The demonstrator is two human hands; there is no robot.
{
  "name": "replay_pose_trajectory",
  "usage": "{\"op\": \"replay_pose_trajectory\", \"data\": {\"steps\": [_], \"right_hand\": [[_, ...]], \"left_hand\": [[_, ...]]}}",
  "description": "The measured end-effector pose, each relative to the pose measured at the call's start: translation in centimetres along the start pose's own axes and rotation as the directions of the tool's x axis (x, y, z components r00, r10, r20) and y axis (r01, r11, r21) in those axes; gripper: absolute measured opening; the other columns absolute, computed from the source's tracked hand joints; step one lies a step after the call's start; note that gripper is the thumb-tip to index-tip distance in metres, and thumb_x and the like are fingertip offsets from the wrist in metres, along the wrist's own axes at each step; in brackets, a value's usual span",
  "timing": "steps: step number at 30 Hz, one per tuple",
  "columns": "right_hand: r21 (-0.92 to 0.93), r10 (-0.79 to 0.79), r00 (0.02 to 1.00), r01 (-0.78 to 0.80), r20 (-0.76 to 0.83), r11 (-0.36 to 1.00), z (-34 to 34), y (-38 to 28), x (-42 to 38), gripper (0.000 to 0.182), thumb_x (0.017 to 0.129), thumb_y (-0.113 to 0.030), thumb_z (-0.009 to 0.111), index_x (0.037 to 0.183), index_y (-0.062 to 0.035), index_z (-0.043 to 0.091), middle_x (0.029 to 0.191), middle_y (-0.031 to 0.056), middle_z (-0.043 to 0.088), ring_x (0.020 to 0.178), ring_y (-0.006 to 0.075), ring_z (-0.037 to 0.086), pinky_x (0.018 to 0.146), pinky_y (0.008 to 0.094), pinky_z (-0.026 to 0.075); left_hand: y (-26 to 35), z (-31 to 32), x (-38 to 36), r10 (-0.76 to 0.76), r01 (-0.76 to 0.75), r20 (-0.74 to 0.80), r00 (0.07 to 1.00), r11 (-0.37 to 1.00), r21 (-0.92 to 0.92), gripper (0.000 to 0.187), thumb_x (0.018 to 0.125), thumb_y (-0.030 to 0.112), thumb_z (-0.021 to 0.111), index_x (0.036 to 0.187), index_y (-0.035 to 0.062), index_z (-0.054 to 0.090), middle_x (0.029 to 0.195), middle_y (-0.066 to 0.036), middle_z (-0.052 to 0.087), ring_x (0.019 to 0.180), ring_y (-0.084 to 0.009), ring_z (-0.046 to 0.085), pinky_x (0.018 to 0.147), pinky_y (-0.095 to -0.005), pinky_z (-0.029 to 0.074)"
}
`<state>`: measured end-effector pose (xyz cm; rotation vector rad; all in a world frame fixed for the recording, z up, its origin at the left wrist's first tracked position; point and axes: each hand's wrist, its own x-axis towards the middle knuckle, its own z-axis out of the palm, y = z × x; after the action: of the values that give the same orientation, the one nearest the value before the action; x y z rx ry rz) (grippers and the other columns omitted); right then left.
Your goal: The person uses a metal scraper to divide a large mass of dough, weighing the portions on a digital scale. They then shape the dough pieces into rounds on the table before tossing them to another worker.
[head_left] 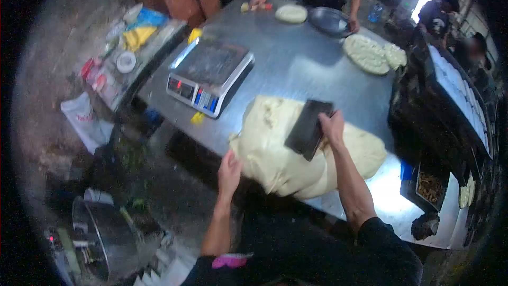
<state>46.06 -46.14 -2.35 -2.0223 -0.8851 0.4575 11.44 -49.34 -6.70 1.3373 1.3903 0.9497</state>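
A large mass of pale dough (264,148) lies on the metal table (280,69) in front of me. My right hand (332,126) is closed around a dark, flat dough scraper (307,131), which is over the middle of the dough and hides part of it. At the dough's left edge, my left hand (230,169) is closed with its fingertips pinching the dough. Just beyond the dough's left side stands a digital scale (211,66) with a lit red display and a dark pan.
Across the table a person's hand (353,24) touches a round metal pan (329,21). Flattened dough pieces (366,54) lie near it. Stacked dark trays (450,95) rise at right. Left is a cluttered side table (124,61); a metal bowl (114,238) sits lower left.
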Motion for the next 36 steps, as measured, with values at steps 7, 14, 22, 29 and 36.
{"op": "replay_pose_trajectory", "data": {"steps": [7,14,22,29,36], "right_hand": [[0.005,-0.111,0.993,0.111,0.046,0.994,2.1,-5.4,-3.3,0.045,0.079,-0.017,0.06,0.115,0.0068,0.047,0.094,0.0188,0.063,0.082,0.0252,0.06,0.076,0.0353,0.047],[-0.027,-0.335,0.94,0.337,0.064,0.941,-2.8,-14.2,-8.9,0.043,0.081,-0.009,0.066,0.117,0.0002,0.047,0.099,0.0162,0.064,0.087,0.0219,0.062,0.078,0.0327,0.05],[-0.36,-0.26,0.678,0.629,0.688,0.689,10.4,-9.3,-6.9,0.028,0.083,-0.021,0.057,0.099,-0.006,0.041,0.072,0.024,0.06,0.069,0.0442,0.06,0.057,0.048,0.047],[-0.157,-0.378,0.416,0.816,0.827,0.556,18.6,-9.2,-5.7,0.032,0.08,-0.019,0.058,0.1,-0.0027,0.04,0.068,0.0217,0.06,0.064,0.0423,0.059,0.057,0.0494,0.047],[-0.094,-0.406,0.799,0.492,0.444,0.865,3.0,-12.1,-11.5,0.027,0.085,-0.016,0.056,0.101,-0.001,0.042,0.07,0.0233,0.061,0.062,0.0401,0.062,0.057,0.0456,0.05]], "left_hand": [[-4.0,-3.4,5.9,0.021,-0.017,-0.037,0.999,0.992,0.124,0.071,0.079,0.026,0.069,0.132,-0.0074,0.037,0.129,-0.027,0.046,0.116,-0.0327,0.049,0.095,-0.0387,0.042],[3.8,0.7,9.7,-0.069,-0.132,0.371,0.926,0.862,0.49,0.105,0.065,0.049,0.074,0.14,-0.0041,0.023,0.139,-0.031,0.03,0.131,-0.0411,0.028,0.107,-0.0465,0.026],[-0.2,1.2,8.5,-0.097,0.003,0.378,0.921,0.97,0.242,0.058,0.075,0.018,0.068,0.126,0.0009,0.047,0.112,-0.023,0.06,0.102,-0.0324,0.059,0.089,-0.0391,0.047],[-1.4,-0.1,-2.6,-0.031,0.036,0.328,0.944,0.999,-0.01,0.049,0.077,0.018,0.067,0.119,-0.0011,0.051,0.109,-0.02,0.062,0.103,-0.0292,0.06,0.088,-0.0372,0.046],[-8.4,-1.5,-2.0,-0.086,0.092,0.048,0.995,0.986,-0.142,0.065,0.078,0.019,0.071,0.128,-0.0041,0.038,0.122,-0.017,0.049,0.112,-0.0278,0.049,0.097,-0.0381,0.041]]}}
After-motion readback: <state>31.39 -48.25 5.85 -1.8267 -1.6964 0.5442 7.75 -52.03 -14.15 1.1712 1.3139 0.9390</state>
